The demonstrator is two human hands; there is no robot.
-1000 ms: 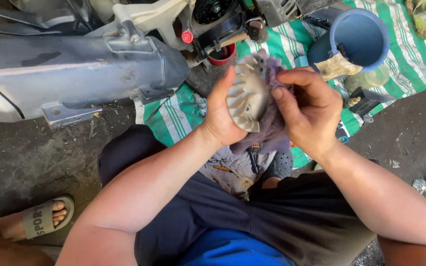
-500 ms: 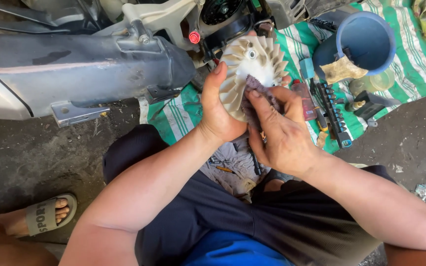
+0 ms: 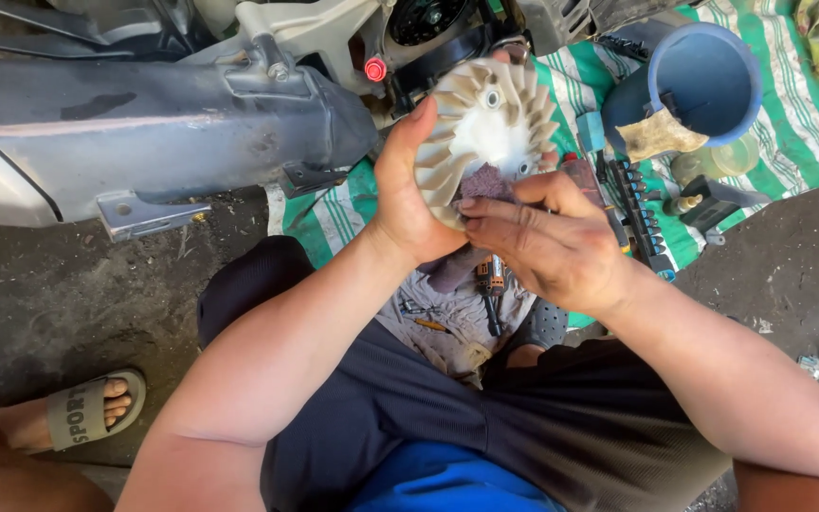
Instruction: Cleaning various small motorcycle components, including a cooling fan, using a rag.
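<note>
My left hand (image 3: 408,190) grips a white plastic fan wheel (image 3: 487,123) by its left rim and holds it up with its face toward me. Curved blades ring the wheel and a small metal hole sits near its middle. My right hand (image 3: 542,242) presses a greyish-purple rag (image 3: 487,182) against the wheel's lower face, fingers flat over the cloth. More of the rag hangs down behind both hands over my lap.
A grey engine casing (image 3: 163,123) of a scooter lies at the upper left on dark ground. A green striped mat (image 3: 808,123) holds a blue bucket (image 3: 703,81), a socket rail (image 3: 642,223) and small tools. My sandalled foot (image 3: 82,412) rests at the lower left.
The fan wheel has turned from edge-on to face-on. My right hand with the rag has slid from the wheel's right side down to its lower face.
</note>
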